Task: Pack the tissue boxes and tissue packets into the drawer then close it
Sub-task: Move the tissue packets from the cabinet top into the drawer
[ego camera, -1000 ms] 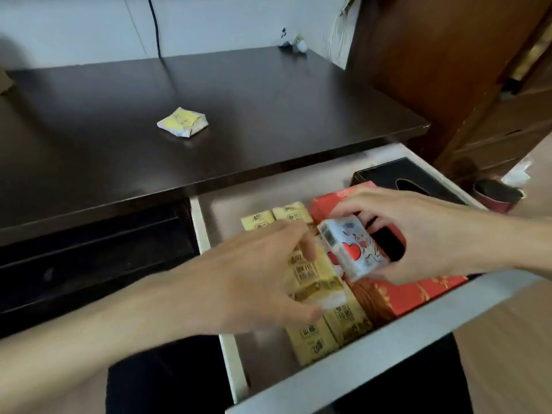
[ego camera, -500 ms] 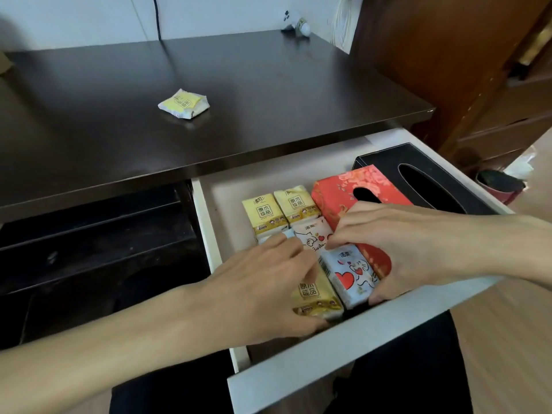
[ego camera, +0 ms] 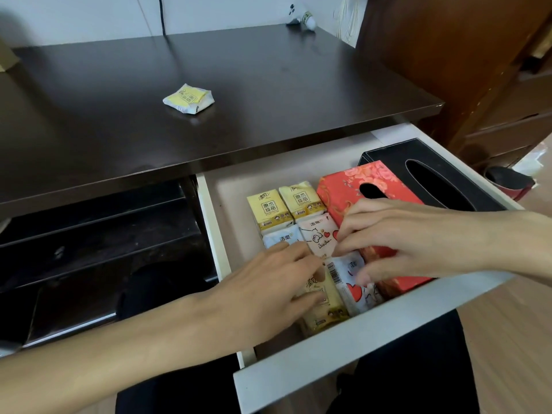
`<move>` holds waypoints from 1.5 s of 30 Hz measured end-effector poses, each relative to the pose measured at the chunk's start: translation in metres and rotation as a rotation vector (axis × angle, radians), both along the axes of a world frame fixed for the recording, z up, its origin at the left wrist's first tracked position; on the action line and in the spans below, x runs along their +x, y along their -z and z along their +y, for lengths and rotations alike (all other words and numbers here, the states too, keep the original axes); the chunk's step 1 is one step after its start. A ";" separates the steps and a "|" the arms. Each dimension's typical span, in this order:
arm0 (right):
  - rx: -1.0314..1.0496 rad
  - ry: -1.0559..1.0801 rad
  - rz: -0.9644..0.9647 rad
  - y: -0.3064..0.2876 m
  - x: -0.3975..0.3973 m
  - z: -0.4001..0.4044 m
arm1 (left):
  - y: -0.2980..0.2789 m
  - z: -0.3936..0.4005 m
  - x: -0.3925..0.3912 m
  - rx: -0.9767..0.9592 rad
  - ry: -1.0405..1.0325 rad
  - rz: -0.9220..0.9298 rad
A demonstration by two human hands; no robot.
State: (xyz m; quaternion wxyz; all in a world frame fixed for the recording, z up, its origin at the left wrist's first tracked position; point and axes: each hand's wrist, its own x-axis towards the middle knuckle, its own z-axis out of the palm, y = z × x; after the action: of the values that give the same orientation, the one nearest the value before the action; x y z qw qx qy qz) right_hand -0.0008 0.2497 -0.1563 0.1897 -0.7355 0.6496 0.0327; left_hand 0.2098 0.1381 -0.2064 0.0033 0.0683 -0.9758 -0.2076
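The white drawer [ego camera: 343, 351] stands pulled out under the dark desk. A black tissue box [ego camera: 433, 171] and a red floral tissue box [ego camera: 340, 186] lie at its right. Left of them are two yellow packets [ego camera: 270, 209], two white packets [ego camera: 318, 239], and at the front a yellow packet [ego camera: 324, 306] beside a heart-print packet [ego camera: 354, 286]. My left hand [ego camera: 268, 285] rests straight fingers on the front yellow packet. My right hand [ego camera: 403, 237] curls its fingers and thumb round the heart-print packet's far end. One more yellow packet [ego camera: 188, 99] lies on the desk top.
The dark desk top [ego camera: 268, 85] overhangs the drawer's back. Dark shelves [ego camera: 98, 234] sit under the desk to the left. A brown wooden cabinet [ego camera: 463, 70] stands at the right, with a small red-and-black thing [ego camera: 507, 180] on the floor beside it.
My right hand brought the heart-print packet down from above the red box into the front of the drawer. My left hand stayed on the front yellow packets, which now lie flatter.
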 end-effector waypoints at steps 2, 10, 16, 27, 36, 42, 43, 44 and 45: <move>-0.085 -0.010 -0.018 0.006 -0.002 0.000 | 0.001 -0.002 0.001 -0.004 -0.005 0.048; -0.098 -0.042 0.197 0.019 0.004 -0.014 | 0.002 -0.007 0.003 -0.039 -0.007 0.085; -0.116 -0.023 0.155 0.023 0.000 -0.017 | 0.001 -0.016 0.002 -0.062 0.014 0.115; -0.118 0.013 0.266 0.034 0.008 -0.016 | -0.002 -0.038 0.005 -0.015 0.024 0.017; -0.247 0.060 0.071 0.017 0.006 -0.020 | -0.002 -0.047 0.008 -0.024 0.026 0.085; -0.398 0.241 -0.144 -0.001 -0.013 -0.053 | -0.018 -0.069 0.014 -0.015 -0.013 0.115; -0.422 0.262 -0.182 -0.003 -0.015 -0.060 | -0.022 -0.074 0.016 -0.060 -0.020 0.114; -0.448 0.285 -0.227 -0.006 -0.017 -0.070 | -0.027 -0.084 0.018 -0.108 -0.047 0.121; -0.468 0.315 -0.274 -0.008 -0.018 -0.080 | -0.034 -0.095 0.019 -0.139 -0.091 0.142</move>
State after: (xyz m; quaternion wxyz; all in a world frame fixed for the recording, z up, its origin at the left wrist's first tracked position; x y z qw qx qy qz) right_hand -0.0192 0.1696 -0.1485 0.1036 -0.6472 0.7138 -0.2470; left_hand 0.2283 0.0435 -0.1726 0.0866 0.0973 -0.9811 -0.1433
